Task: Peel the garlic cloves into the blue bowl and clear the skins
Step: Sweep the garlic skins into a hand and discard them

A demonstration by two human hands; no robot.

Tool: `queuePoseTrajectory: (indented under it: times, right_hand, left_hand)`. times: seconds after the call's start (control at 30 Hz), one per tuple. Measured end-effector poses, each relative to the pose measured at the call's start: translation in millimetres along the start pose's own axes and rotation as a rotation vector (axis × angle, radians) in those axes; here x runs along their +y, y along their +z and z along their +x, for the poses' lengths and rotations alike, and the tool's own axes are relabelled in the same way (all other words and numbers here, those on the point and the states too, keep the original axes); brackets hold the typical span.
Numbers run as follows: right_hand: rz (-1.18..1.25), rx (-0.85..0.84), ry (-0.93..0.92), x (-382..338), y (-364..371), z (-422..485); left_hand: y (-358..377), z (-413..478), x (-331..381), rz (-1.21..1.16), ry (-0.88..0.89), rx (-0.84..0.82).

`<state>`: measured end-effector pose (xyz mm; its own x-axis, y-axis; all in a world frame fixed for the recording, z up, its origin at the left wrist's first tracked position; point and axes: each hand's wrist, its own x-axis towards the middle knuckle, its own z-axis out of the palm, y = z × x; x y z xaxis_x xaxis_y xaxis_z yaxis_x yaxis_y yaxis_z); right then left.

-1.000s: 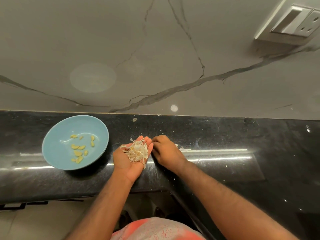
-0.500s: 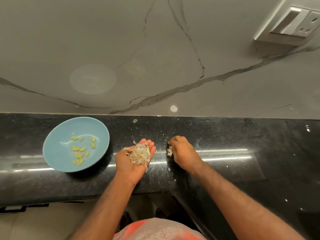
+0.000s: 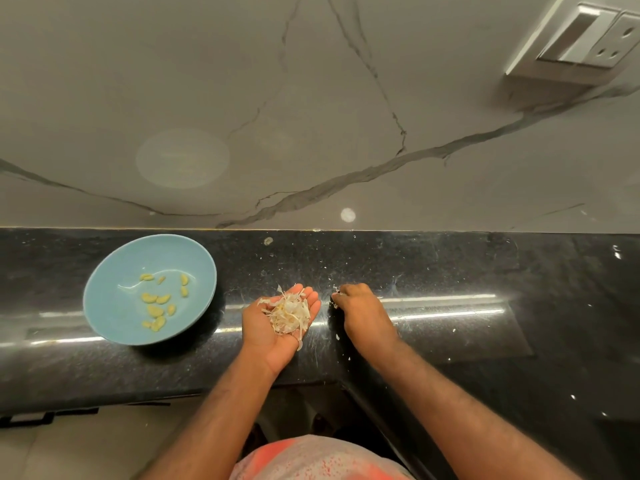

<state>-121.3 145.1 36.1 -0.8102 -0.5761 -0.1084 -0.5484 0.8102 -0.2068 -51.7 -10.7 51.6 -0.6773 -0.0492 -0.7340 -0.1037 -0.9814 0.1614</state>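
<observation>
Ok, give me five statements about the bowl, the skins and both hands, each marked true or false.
1. The blue bowl holds peeled garlic cloves. True.
2. The left hand lies palm up with a heap of garlic skins on it. True.
3. The right hand grips a knife. False: it rests knuckles up on the black countertop, fingers curled by a few skin scraps; no knife is in view.
4. The bowl stands to the right of both hands. False: it stands to their left.
5. A switch and socket plate sits on the wall at upper right. True.
</observation>
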Motion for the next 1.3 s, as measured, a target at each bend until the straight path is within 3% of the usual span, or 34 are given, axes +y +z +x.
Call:
queuePoseTrajectory:
  times: [0.33, 0.53, 0.67, 0.77, 0.87, 1.03, 1.13, 1.3]
  right_hand:
    - [-0.268, -0.205, -0.142, -12, -20, 12]
    - [-0.229, -0.169, -0.12, -8, -21, 9]
    - [0.011, -0.045, 0.159, 1, -30, 25]
    - [0.49, 0.047, 0.348, 1, -51, 28]
    - [0.657, 0.042, 0.162, -21, -78, 10]
    - [0.184, -0.055, -0.309, -65, -85, -16]
    - [0.014, -0.162, -0.383, -75, -83, -21]
    - [0.02, -0.101, -0.332, -71, -79, -25]
  left_hand:
    - [-2, 4, -6, 0.023, -0.003, 0.027]
    - [-1, 3, -7, 0.044, -0.008, 0.01]
    - [-1, 2, -8, 0.084, -0.019, 0.015]
    - [0, 3, -11, 0.117, -0.035, 0.004]
    - [3, 5, -15, 0.163, -0.035, -0.009]
    - [2, 11, -20, 0.24, -0.01, -0.045]
    - [1, 11, -20, 0.309, -0.009, -0.045]
    - [2, 7, -22, 0.302, -0.038, -0.067]
